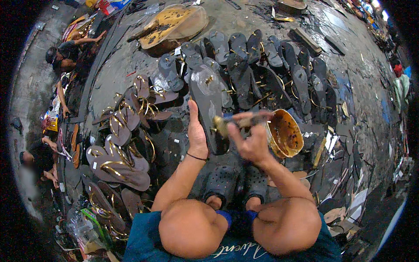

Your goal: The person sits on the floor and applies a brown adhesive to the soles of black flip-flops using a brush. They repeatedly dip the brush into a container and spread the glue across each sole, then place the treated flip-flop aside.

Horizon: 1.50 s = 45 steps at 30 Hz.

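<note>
A dark sandal sole (206,96) is held up in my left hand (197,133), its thumb along the left edge; the fingers behind it are hidden. Wet, shiny smears cover the upper part of its face. My right hand (251,142) grips a brush (244,121), slightly blurred, with its yellowish bristles against the lower part of the sole. Just right of that hand stands a tub (271,142) stained with brown glue (288,131).
Dark soles with gold strap ends (240,78) lie in rows ahead. Finished-looking sandals with gold straps (120,163) pile up at left. A glue-stained yellow container (174,26) sits farther off. Two people (65,56) work at far left. Scraps (349,201) litter the right.
</note>
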{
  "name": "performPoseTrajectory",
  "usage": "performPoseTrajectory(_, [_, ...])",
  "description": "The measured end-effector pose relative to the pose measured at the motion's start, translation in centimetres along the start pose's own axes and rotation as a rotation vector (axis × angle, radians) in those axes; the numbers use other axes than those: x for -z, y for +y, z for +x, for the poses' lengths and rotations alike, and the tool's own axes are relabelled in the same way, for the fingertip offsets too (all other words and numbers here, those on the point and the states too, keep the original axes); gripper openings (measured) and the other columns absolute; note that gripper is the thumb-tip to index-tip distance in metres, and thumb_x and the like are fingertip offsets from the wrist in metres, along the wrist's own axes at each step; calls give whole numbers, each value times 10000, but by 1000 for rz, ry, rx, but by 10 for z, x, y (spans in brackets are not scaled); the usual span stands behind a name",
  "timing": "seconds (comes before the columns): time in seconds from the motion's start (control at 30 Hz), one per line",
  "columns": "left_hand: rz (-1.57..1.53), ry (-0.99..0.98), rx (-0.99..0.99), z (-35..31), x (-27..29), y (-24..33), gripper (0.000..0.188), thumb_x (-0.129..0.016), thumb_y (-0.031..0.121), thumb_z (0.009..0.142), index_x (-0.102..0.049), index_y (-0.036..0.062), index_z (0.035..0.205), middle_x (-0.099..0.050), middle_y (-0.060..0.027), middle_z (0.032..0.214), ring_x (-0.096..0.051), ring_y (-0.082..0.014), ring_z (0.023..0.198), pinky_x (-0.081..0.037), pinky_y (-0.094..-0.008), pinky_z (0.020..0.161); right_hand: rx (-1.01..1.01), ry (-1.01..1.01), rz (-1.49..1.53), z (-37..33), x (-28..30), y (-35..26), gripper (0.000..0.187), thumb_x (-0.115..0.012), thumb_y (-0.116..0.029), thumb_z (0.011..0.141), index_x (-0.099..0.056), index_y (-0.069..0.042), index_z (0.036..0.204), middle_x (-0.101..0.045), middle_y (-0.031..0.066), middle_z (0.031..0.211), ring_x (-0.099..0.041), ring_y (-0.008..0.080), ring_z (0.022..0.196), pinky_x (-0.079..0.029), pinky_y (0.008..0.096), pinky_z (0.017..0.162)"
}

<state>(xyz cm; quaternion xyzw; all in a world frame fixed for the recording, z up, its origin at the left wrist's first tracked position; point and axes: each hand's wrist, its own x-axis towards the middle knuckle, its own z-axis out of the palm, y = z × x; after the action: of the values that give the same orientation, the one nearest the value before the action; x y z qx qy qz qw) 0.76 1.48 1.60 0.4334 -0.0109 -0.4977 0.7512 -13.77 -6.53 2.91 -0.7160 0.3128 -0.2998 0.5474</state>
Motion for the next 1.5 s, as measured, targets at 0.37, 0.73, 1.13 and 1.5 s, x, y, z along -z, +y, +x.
performPoseTrajectory(0.37, [-129, -24, 49, 12, -14, -22, 757, -478, 734, 832, -566, 70, 1185, -638, -74, 1056, -626, -212, 921, -522, -329, 806, -111, 53, 200, 27, 23, 8, 210, -710, -174, 829, -661, -21, 963, -693, 110, 937, -657, 214, 893, -493, 357, 830])
performPoseTrajectory(0.73, [-151, 66, -100, 15, -9, -4, 628, -477, 645, 895, -570, 100, 1193, -645, -61, 1080, -652, -226, 866, -561, -375, 747, 165, 148, -141, 14, 18, 12, 189, -697, -203, 847, -653, -36, 924, -694, 131, 890, -680, 266, 811, -517, 357, 733])
performPoseTrajectory(1.13, [454, 166, -195, 24, 47, -72, 554, -455, 545, 957, -612, 40, 1122, -656, -83, 954, -612, -171, 872, -499, -342, 793, -137, -255, 168, -22, -13, 12, 307, -690, -243, 860, -635, 2, 1038, -679, 103, 938, -629, 177, 877, -504, 339, 792])
performPoseTrajectory(1.5, [212, 475, -197, 91, 151, 2, 706, -608, 491, 889, -410, 35, 1390, -471, -118, 1372, -477, -284, 1229, -377, -530, 1024, -278, 143, 146, -29, 40, 66, 282, -664, -217, 899, -620, -9, 1085, -635, 74, 1020, -566, 172, 969, -441, 322, 899])
